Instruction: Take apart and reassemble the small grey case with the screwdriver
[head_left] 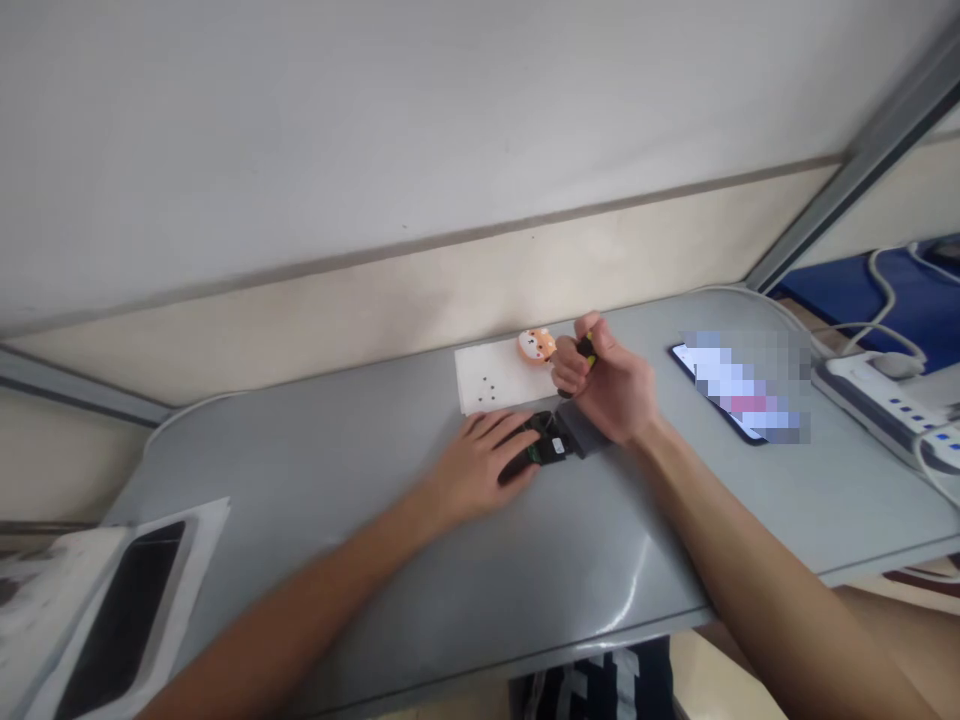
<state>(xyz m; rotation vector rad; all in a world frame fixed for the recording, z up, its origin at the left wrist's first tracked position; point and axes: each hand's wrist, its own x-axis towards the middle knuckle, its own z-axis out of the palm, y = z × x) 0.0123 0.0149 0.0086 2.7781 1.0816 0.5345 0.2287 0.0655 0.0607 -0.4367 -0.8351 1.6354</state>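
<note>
An opened black device, with a curved dark edge, a bit of green circuit board and a small white label, lies on the grey table. My left hand rests over its left end, fingers closed around it and holding it against the tabletop. Above its right side is my right hand, wrapped round the black and yellow handle of a screwdriver. The tool's thin tip points down toward the device; whether it touches a screw I cannot make out. A dark grey block-like piece sits beneath my right hand, beside the device.
Behind the hands, a white paper carries several tiny dark screws and an orange-and-white animal-face object. To the right lie a lit phone and a power strip with cables. A black flat item lies at left.
</note>
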